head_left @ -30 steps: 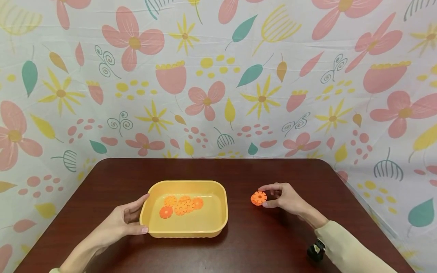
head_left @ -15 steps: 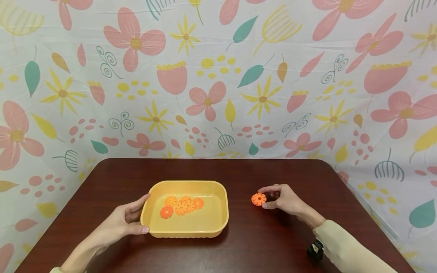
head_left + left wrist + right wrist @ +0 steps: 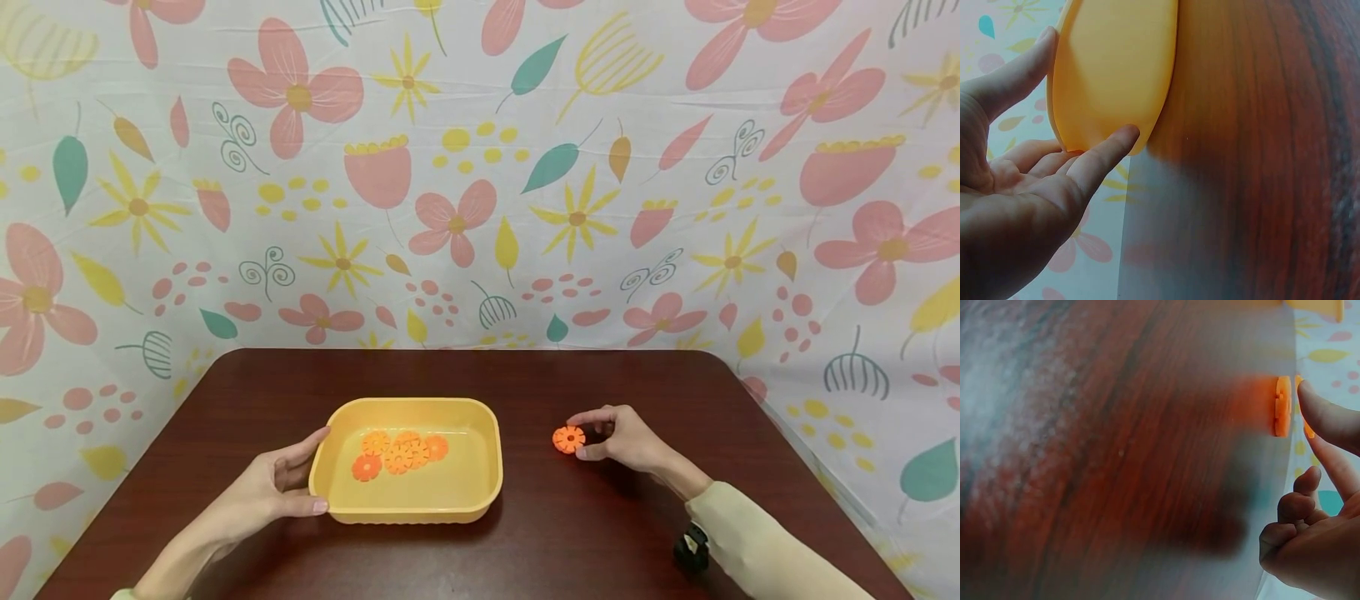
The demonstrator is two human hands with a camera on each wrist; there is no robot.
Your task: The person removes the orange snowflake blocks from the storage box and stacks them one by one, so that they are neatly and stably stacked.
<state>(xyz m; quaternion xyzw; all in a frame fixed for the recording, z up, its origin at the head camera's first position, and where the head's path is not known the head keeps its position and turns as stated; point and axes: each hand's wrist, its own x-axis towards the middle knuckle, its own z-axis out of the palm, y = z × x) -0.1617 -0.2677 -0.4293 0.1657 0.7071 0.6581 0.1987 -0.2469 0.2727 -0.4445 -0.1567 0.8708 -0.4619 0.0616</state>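
In the head view a yellow plastic basin (image 3: 405, 500) stands left of the middle of the table. Several orange snowflake discs (image 3: 366, 467) lie flat on its floor. At the basin's left end, my left hand (image 3: 262, 492) holds the rim, thumb at the front corner and a finger at the back corner. Right of the basin, my right hand (image 3: 626, 437) pinches one orange snowflake disc (image 3: 573, 438) between thumb and index finger. Just beneath it a second orange snowflake disc (image 3: 1282, 406) lies on the table; the right wrist view shows a narrow gap between the two.
The dark red-brown wooden table (image 3: 525, 550) has rounded far corners. Behind and beside it hangs a white cloth (image 3: 480, 167) printed with flowers and leaves. A dark band device (image 3: 692, 548) sits at the right wrist, by the pale sleeve (image 3: 765, 537).
The pinched snowflake disc has shifted very slightly down and left, more squarely over the disc below it. The left hand and the basin stay almost where they were.
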